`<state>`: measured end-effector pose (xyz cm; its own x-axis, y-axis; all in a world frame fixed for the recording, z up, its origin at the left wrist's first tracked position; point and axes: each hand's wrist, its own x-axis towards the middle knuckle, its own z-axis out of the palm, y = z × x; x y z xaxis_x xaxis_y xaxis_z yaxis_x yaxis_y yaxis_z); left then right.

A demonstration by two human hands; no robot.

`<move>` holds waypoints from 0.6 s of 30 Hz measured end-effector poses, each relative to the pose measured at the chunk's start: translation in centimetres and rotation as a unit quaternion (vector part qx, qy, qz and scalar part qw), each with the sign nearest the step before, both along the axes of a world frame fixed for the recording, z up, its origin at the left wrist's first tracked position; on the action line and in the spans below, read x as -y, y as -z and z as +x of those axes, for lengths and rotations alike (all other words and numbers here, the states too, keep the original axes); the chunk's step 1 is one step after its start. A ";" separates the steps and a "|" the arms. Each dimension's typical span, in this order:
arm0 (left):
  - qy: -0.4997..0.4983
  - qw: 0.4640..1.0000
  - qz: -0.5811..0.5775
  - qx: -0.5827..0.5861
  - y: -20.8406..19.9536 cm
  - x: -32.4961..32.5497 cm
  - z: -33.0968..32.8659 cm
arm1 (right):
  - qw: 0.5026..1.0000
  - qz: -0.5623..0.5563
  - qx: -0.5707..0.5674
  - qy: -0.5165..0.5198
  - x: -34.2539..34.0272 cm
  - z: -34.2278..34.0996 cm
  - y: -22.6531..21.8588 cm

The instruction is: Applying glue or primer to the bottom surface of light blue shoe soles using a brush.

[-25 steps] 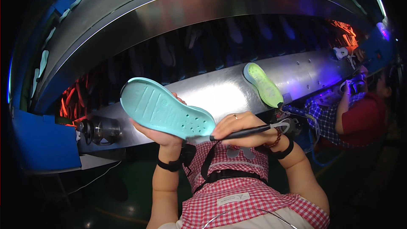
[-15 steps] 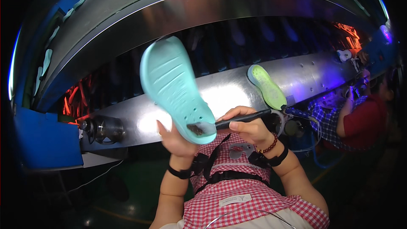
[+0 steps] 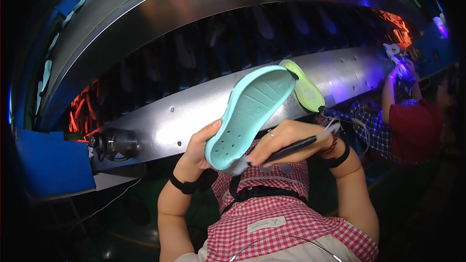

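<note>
A turquoise shoe sole [image 3: 250, 111] slants in front of me, its ridged, holed inner face turned up. My left hand [image 3: 200, 144] is closed on the left edge of its lower end. In my right hand [image 3: 286, 140] is a brush with a black handle [image 3: 297, 147], gripped like a pen. Its pale bristles [image 3: 236, 167] touch the rim at the sole's lower end. Beyond the sole lies a yellow-green shoe sole [image 3: 307, 90], partly covered by the turquoise one.
A metal ledge [image 3: 194, 116] runs before me, with a dark conveyor carrying soles [image 3: 184, 51] behind it. At left stand a dark, see-through jug [image 3: 119, 144] and a blue box [image 3: 53, 157]. A co-worker in a red sleeve [image 3: 412, 128] works at right.
The turquoise sole has swung its upper end to the right and tilted. The brush has moved from inside the sole's lower end to its outer rim, and my right hand has turned over.
</note>
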<state>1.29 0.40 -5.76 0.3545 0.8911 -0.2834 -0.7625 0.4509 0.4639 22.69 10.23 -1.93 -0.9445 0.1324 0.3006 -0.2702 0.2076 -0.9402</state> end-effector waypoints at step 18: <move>0.016 0.993 -0.008 -0.113 -0.3 2.6 -3.5 | 0.999 0.051 0.002 -0.001 -1.9 2.2 -0.3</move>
<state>-2.20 -2.19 -5.49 0.3085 0.8751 -0.3729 -0.6240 0.4821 0.6150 24.90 12.18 -1.63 -0.9458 0.0993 0.3093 -0.2675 0.3020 -0.9150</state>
